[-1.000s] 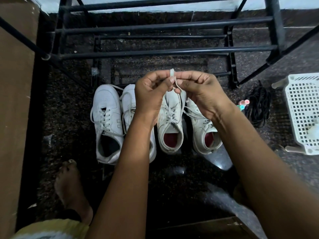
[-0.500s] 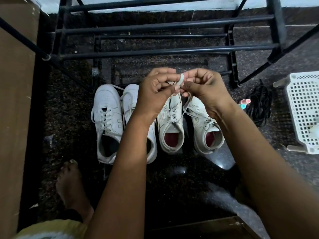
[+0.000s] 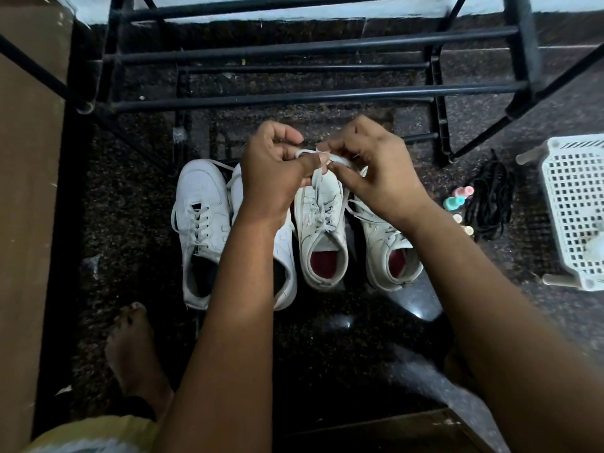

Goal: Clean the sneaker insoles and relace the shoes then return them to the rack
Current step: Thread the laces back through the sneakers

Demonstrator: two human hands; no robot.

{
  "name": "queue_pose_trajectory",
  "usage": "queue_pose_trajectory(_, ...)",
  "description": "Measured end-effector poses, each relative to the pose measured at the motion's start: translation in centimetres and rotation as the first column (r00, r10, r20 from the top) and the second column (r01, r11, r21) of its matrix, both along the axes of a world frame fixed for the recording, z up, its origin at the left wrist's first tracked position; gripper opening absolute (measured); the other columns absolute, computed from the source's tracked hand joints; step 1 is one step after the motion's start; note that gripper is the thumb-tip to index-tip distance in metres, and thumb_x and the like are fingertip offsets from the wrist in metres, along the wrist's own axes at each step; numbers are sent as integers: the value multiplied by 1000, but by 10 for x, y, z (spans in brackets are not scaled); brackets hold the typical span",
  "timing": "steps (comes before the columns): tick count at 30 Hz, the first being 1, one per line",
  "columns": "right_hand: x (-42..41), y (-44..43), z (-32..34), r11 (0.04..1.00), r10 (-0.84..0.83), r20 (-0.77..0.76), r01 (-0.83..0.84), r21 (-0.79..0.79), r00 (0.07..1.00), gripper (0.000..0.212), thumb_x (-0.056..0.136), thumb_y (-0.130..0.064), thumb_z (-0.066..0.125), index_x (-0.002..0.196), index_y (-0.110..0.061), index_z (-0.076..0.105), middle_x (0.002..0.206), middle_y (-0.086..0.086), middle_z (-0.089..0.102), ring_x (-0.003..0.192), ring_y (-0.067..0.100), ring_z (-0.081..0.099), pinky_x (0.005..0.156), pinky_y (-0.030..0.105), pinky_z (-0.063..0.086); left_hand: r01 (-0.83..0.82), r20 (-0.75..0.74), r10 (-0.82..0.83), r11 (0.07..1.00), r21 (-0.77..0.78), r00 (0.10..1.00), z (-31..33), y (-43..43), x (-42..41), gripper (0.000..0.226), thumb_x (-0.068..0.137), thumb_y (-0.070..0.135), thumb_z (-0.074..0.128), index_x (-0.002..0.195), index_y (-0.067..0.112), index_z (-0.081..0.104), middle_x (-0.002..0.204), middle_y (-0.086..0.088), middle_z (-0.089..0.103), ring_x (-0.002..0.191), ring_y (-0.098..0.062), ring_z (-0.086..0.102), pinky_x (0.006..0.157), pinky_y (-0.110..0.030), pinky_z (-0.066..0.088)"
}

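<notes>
Four white sneakers stand side by side on the dark floor, toes toward the black metal rack [image 3: 294, 47]. The far-left sneaker [image 3: 201, 230] and the second one [image 3: 284, 256] have dark insides. The third sneaker [image 3: 322, 237] and the fourth [image 3: 389, 250] show red insoles. Above the third sneaker's toe, my left hand [image 3: 273, 178] and my right hand [image 3: 376, 174] both pinch its white lace [image 3: 315, 179], which forms a small loop between my fingers and runs down to the eyelets.
A tangle of black laces [image 3: 490, 201] lies right of the shoes beside several small pastel bottles [image 3: 459, 199]. A white perforated plastic basket [image 3: 575, 210] lies at the right edge. A brown panel [image 3: 26, 223] borders the left. My bare foot [image 3: 134, 348] rests on the floor.
Both hands have dropped a little toward the third sneaker. The lace end that stood upright between my fingertips is now bent into a flat loop across them.
</notes>
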State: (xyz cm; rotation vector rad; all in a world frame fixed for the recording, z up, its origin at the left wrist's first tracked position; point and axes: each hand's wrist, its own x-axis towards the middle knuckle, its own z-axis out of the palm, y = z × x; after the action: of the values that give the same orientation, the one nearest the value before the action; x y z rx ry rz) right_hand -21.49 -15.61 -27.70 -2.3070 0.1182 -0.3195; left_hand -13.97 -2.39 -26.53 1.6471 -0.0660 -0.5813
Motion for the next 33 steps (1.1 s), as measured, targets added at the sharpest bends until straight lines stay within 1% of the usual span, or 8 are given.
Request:
queue_pose_trajectory(3,1,-3,0,999,-37,-85,39,22,996,16,86,-18,62,95,-6,70,93,8,53,84,11,51,72,6,36,76,67,-76,997,10,995,-1,2,1,25,69,3,79,83,13,61,66,-3,63,61,-12,62,64,-32,55)
queue_pose_trajectory(9,1,-9,2,981,8,-315,53,184,949,18,94,-18,57,88,-3,65,95,7,53,90,16,52,80,28,43,178,455,-322,927,330,830,-1,-3,-1,16,74,29,75,79,14,73,72,7,57,62,-2,50,60,-18,40)
queue_pose_trajectory(15,2,-4,3,985,37,-336,22,172,941,15,97,-17,49,86,-13,59,82,-12,42,87,14,47,82,27,39,189,359,-520,733,654,775,4,-9,-1,18,93,21,57,91,7,68,92,-5,60,85,-20,53,71,-31,38)
queue_pose_trajectory(18,2,-3,4,993,-62,-227,82,79,972,15,92,-26,46,88,-15,56,84,-9,45,89,16,48,83,29,38,229,166,-321,880,416,932,0,-4,2,23,93,21,57,89,0,66,82,-11,65,76,-23,59,70,-32,44)
queue_pose_trajectory(21,0,-11,10,984,-171,-164,161,-76,972,26,87,-39,49,81,-15,55,86,0,54,85,20,50,80,34,40,171,-4,-176,950,260,984,2,0,2,24,94,18,55,79,1,62,52,5,47,43,1,39,47,-15,33)
queue_pose_trajectory(24,-2,-12,12,983,-30,-337,90,163,941,39,85,-43,63,74,-5,63,73,17,62,66,24,55,67,35,46,169,-77,-158,971,171,984,4,-3,-1,24,94,12,54,71,8,57,39,15,40,32,3,33,37,-8,25)
queue_pose_trajectory(28,-4,1,5,850,47,-318,129,511,947,23,91,-25,61,73,-11,63,64,8,57,59,10,51,60,24,41,185,-68,-178,976,119,982,3,-8,-3,22,92,10,56,71,9,61,60,-2,55,45,2,45,46,-11,34)
queue_pose_trajectory(33,-8,-5,-11,844,4,-396,209,494,918,24,93,-7,53,75,5,60,62,6,55,57,12,49,59,25,42,155,-34,-152,977,145,988,-19,-4,-2,21,88,7,61,68,12,61,77,-12,64,72,-14,57,71,-27,46)
